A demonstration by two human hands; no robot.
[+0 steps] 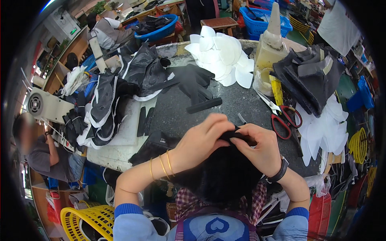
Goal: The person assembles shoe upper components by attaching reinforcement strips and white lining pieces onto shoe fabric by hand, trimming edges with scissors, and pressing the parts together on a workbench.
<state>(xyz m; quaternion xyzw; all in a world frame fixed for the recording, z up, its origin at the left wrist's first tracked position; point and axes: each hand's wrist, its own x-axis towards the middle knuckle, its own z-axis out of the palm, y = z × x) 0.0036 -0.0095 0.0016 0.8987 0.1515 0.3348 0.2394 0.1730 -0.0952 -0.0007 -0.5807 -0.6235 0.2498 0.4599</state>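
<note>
My left hand [201,136], with gold bangles at the wrist, and my right hand [263,146], with a dark band at the wrist, meet over the near side of the table. Between them is a piece of black fabric [227,135], pinched by the fingertips of both. A large dark mass lies just below the hands; its outline is unclear. Red-handled scissors [286,120] rest to the right of my right hand. Beyond the hands lie loose black strips [204,105]. A black piece with a small label [157,145] lies beside my left forearm.
White cut pieces [221,52] are heaped at the back, others [321,128] at right. A pale bottle [270,50] stands near stacked dark pieces [309,76]. Black-and-white shoe uppers [106,108] lie left, near a machine [46,105]. A yellow basket [88,223] sits below. Other people are left.
</note>
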